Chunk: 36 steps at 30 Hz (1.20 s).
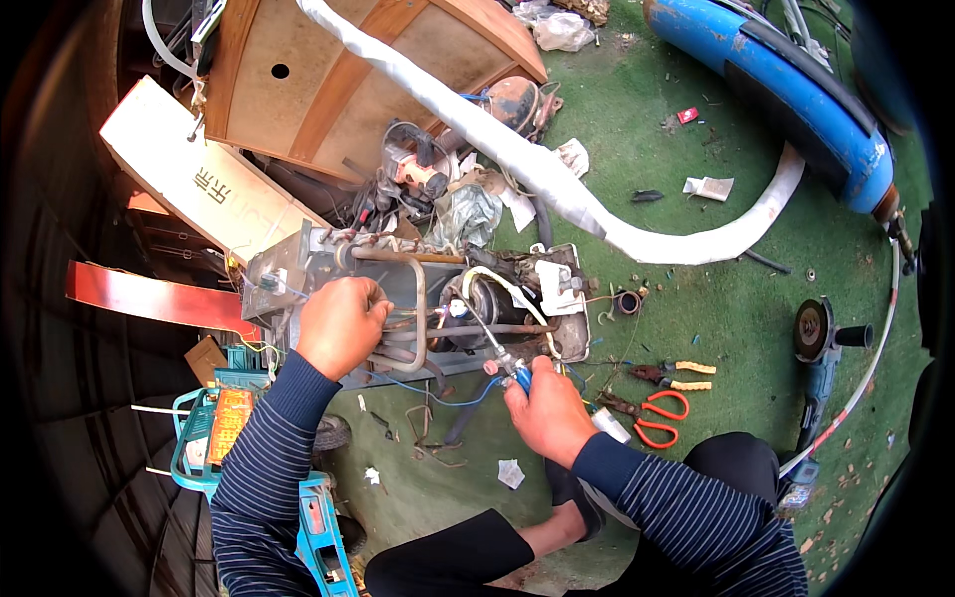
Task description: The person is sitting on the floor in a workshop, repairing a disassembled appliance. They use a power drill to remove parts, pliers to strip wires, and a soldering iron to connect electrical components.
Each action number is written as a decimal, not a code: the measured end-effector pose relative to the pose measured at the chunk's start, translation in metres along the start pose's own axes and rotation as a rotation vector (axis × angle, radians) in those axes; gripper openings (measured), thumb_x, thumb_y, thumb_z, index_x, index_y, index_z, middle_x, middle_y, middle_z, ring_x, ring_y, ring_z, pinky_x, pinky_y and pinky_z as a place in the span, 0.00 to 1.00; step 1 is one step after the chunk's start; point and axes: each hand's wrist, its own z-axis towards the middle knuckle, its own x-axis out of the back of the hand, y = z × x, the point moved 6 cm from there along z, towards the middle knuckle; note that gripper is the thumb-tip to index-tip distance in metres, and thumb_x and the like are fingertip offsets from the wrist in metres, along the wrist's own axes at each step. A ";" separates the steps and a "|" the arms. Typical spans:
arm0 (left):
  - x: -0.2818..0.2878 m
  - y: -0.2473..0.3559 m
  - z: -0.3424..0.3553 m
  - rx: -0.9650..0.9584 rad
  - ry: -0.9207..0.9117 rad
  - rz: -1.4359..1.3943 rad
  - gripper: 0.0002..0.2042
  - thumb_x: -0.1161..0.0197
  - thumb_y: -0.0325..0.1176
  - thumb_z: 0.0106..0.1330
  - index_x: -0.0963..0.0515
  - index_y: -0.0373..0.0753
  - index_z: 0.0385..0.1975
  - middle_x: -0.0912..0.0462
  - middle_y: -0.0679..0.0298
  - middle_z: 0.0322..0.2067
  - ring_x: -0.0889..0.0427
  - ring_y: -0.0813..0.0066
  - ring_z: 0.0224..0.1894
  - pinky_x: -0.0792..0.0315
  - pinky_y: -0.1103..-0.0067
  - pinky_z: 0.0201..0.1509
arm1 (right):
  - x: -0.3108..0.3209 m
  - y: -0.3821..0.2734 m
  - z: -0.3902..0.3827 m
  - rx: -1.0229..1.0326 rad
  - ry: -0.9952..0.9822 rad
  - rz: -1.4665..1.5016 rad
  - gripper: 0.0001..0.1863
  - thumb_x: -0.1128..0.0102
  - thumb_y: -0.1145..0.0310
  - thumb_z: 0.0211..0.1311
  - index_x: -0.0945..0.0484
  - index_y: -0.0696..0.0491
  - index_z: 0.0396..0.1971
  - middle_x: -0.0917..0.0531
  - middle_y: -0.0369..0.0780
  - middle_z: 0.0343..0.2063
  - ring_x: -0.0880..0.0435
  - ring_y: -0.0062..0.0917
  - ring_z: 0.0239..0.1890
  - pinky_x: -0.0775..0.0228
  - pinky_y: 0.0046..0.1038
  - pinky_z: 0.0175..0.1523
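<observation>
Torch (522, 375) at the pipes (502, 329)

Right hand (549, 410): fingers closed on the torch, at the near edge of the metal unit (288, 257). Its thin neck runs far and left over the pipes; contact unclear. Left hand (346, 326): fingers curled beside the bent pipe (422, 316); cannot tell if gripping. Pliers (667, 380) and red-handled cutters (638, 409) on green floor (741, 298), right of unit; grinder (816, 383) farther right.

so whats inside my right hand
A blue-and-metal tool sticks out ahead of the right hand; the part within the grip is covered and can't be seen.
</observation>
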 end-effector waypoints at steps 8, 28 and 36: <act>-0.003 -0.002 0.000 -0.003 -0.010 0.012 0.09 0.30 0.36 0.62 0.14 0.36 0.30 0.14 0.48 0.29 0.14 0.46 0.38 0.22 0.58 0.43 | 0.000 0.000 0.000 0.004 0.001 -0.002 0.20 0.39 0.61 0.71 0.30 0.65 0.41 0.16 0.63 0.32 0.15 0.61 0.38 0.25 0.53 0.46; -0.004 -0.003 -0.002 -0.003 0.000 0.003 0.09 0.29 0.36 0.61 0.14 0.35 0.31 0.14 0.47 0.29 0.14 0.44 0.37 0.22 0.57 0.42 | -0.009 0.008 0.002 -0.034 -0.013 0.045 0.20 0.39 0.60 0.72 0.31 0.64 0.41 0.16 0.60 0.31 0.15 0.57 0.36 0.25 0.50 0.44; -0.002 -0.004 -0.002 0.009 0.001 -0.004 0.09 0.29 0.36 0.61 0.14 0.35 0.30 0.14 0.47 0.28 0.14 0.44 0.37 0.22 0.57 0.42 | -0.007 0.008 0.003 -0.015 -0.005 0.067 0.20 0.39 0.60 0.71 0.30 0.64 0.41 0.16 0.60 0.31 0.15 0.57 0.36 0.25 0.49 0.43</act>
